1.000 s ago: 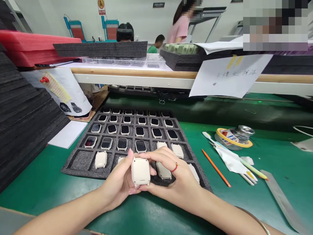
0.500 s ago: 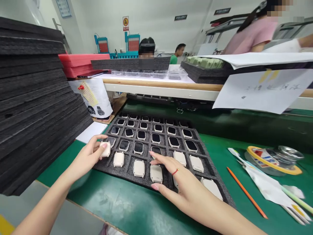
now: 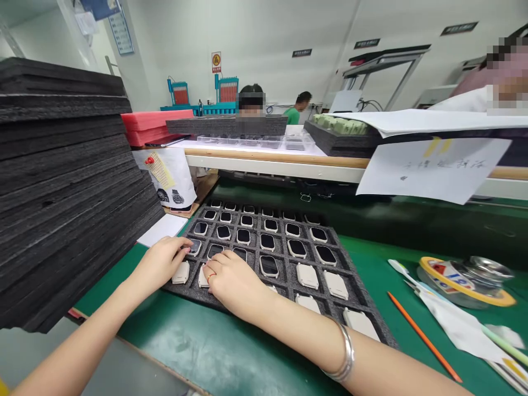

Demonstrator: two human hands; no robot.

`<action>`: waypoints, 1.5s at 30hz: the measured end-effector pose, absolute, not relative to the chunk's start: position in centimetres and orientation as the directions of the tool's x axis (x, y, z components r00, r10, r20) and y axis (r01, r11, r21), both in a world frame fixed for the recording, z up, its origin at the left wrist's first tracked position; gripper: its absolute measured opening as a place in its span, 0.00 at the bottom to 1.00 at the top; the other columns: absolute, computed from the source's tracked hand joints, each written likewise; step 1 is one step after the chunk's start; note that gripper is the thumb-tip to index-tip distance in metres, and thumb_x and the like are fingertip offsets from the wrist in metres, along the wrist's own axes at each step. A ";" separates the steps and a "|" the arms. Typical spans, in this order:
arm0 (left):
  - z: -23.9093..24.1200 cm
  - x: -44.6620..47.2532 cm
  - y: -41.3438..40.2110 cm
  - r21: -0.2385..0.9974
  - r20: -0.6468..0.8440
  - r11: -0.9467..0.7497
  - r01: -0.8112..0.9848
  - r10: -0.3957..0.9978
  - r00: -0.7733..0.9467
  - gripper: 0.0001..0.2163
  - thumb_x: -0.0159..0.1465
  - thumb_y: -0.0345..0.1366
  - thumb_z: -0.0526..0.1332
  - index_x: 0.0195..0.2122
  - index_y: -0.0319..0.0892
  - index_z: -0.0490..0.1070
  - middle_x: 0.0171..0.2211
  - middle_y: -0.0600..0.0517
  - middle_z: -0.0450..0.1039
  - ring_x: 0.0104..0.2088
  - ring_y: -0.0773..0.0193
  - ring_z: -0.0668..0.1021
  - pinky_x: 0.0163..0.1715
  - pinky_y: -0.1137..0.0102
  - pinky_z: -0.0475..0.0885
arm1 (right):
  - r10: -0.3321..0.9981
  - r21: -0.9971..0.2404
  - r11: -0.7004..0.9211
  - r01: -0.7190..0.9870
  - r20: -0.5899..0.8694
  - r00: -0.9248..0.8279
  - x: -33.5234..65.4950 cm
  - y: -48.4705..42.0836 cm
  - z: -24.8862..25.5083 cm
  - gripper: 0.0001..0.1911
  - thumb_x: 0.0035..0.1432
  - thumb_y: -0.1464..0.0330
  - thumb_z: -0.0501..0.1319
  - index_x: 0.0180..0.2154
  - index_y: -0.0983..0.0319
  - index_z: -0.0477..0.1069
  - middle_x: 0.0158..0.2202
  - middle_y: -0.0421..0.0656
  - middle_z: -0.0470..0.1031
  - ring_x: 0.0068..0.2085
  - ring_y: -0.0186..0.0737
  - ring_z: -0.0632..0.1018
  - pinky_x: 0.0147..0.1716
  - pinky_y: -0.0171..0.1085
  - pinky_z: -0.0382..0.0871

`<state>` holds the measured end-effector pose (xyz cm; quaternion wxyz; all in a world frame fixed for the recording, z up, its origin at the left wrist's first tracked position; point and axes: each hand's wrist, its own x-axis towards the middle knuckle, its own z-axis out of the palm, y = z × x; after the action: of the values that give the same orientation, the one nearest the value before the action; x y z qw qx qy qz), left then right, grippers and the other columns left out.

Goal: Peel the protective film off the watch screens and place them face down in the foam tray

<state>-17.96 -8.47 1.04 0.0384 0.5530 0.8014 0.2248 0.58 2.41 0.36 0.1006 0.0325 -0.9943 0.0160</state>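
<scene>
A black foam tray [image 3: 358, 286] holds rows of square-cased smartwatches without straps. Farther rows show dark screens; several in the near rows lie with pale backs up. My left hand [image 3: 165, 258] is at the tray's left edge, thumb and forefinger closed on the left side of a dark-screened smartwatch [image 3: 194, 247]. Just below it, a back-up smartwatch [image 3: 180, 273] lies in the near-left cell. My right hand [image 3: 233, 283] is over the near rows, fingers curled downward beside another pale smartwatch [image 3: 202, 277]. Its fingertips are hidden, and the hand and forearm cover several cells.
Tall black foam sheets [image 3: 74, 192] are stacked at left. A shelf [image 3: 280, 164] crosses above the tray's far side, with a handwritten paper [image 3: 429, 170] hanging from it. At right lie an orange stick [image 3: 424, 335], a toothbrush [image 3: 402, 269] and a yellow-rimmed container [image 3: 462, 280]. Co-workers are beyond.
The pale watch that my left hand held now lies in the near-left cell, and that hand has shifted to the watch behind it. My right hand has swung left across the near rows.
</scene>
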 end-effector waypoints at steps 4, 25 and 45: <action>-0.4 -19.5 -6.3 0.409 0.162 0.277 0.869 0.916 -0.368 0.19 0.66 0.48 0.53 0.45 0.40 0.74 0.45 0.40 0.77 0.47 0.45 0.76 0.50 0.55 0.68 | -0.078 -0.045 0.995 -0.085 0.149 -0.986 0.1 2.9 1.6 0.10 0.64 0.68 0.63 0.39 0.70 0.76 0.38 0.51 0.80 0.44 0.50 0.78 0.48 0.45 0.70; 0.6 -15.2 -2.1 0.422 0.066 0.190 0.886 0.969 -0.239 0.18 0.63 0.49 0.56 0.41 0.39 0.74 0.40 0.41 0.72 0.45 0.44 0.74 0.44 0.58 0.67 | 0.334 -0.093 0.937 0.336 -0.039 -0.942 6.4 10.6 4.0 0.25 0.51 0.69 0.65 0.52 0.65 0.73 0.47 0.51 0.79 0.49 0.52 0.79 0.47 0.43 0.73; 4.6 -10.7 -3.4 0.934 0.073 0.056 0.353 0.937 -0.341 0.20 0.57 0.54 0.64 0.36 0.41 0.69 0.32 0.51 0.71 0.26 0.66 0.68 0.24 0.72 0.63 | 0.366 -0.463 0.845 0.267 0.137 -0.921 7.1 9.7 3.7 0.25 0.52 0.63 0.70 0.50 0.61 0.72 0.34 0.40 0.80 0.36 0.41 0.81 0.34 0.33 0.70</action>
<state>-10.67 -3.40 4.55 0.3020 0.4880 0.6607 0.4838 7.06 9.70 3.71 0.1105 -0.1659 -0.9541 0.2235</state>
